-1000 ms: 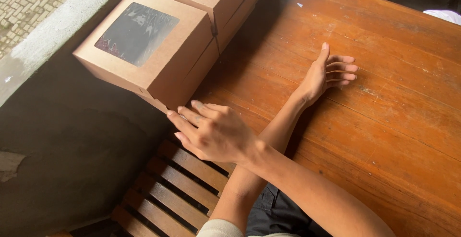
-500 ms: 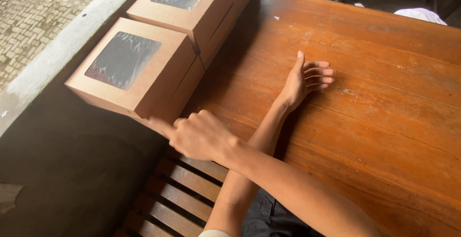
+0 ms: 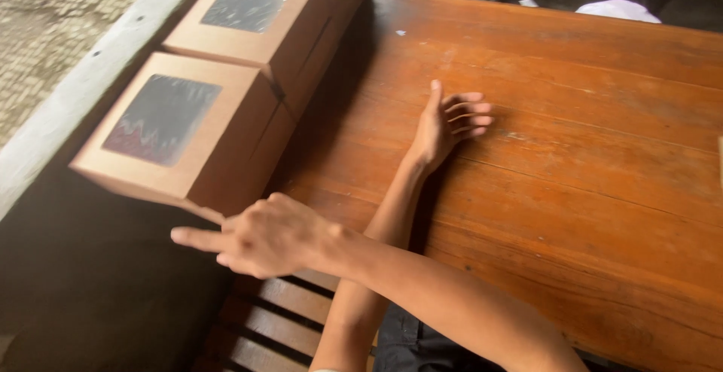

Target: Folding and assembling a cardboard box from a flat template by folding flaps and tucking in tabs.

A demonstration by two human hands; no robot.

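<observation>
Though two windowed boxes (image 3: 218, 78) sit closed on the desk's (image 3: 572, 153) left edge, neither is gripped: right hand (image 3: 260, 238) points one finger beside the near box (image 3: 177, 135), left hand (image 3: 444, 125) rests loosely curled, empty.

Reddish wooden table (image 3: 572, 191), two brown windowed cardboard boxes (image 3: 188, 131) at its edge, left hand (image 3: 444, 123) resting flat

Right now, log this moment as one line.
left hand: resting on wooden table, empty | right hand: crossed over, index finger out by near windowed box corner, empty | second windowed box: behind it
</observation>
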